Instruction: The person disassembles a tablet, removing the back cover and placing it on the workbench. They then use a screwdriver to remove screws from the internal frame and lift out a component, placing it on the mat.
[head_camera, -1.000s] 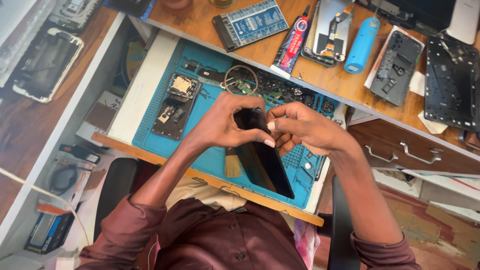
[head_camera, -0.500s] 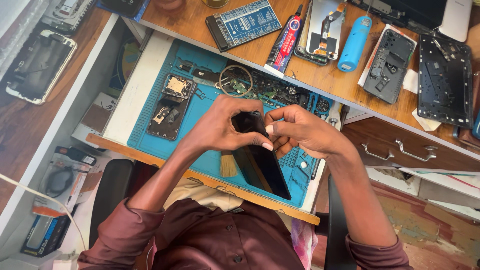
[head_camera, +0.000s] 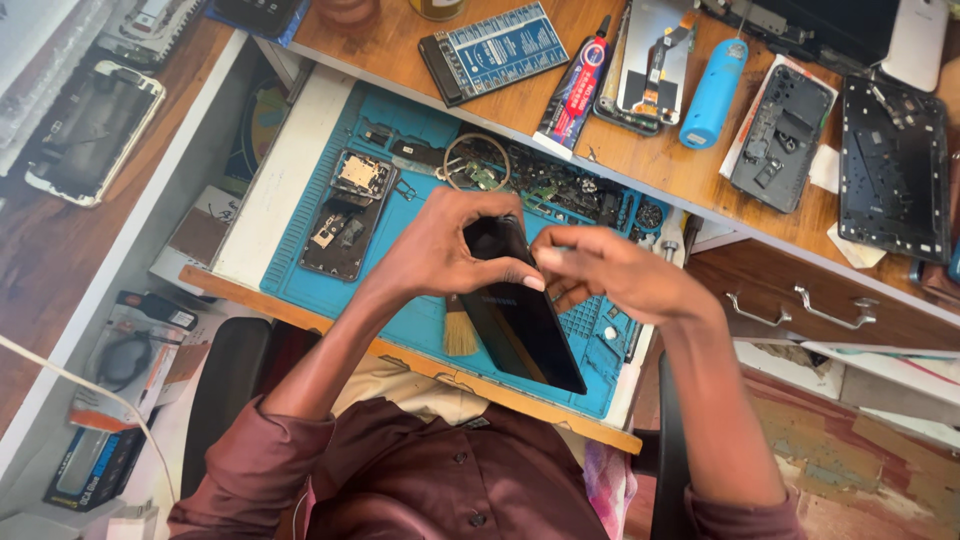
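Note:
A black phone back cover is held tilted above the blue repair mat. My left hand grips its upper end from the left, with the thumb across its face. My right hand pinches the same upper end from the right. An opened phone body with bare circuit parts lies on the mat to the left of my hands. Under the cover lies a small brush with pale bristles.
Small parts and a wire ring sit along the mat's far edge. The wooden shelf behind holds a glue tube, a blue cylinder, a blue board and phone frames. A drawer is at the right.
Both hands still hold the top of the black cover and have hardly moved on it. The view has shifted slightly.

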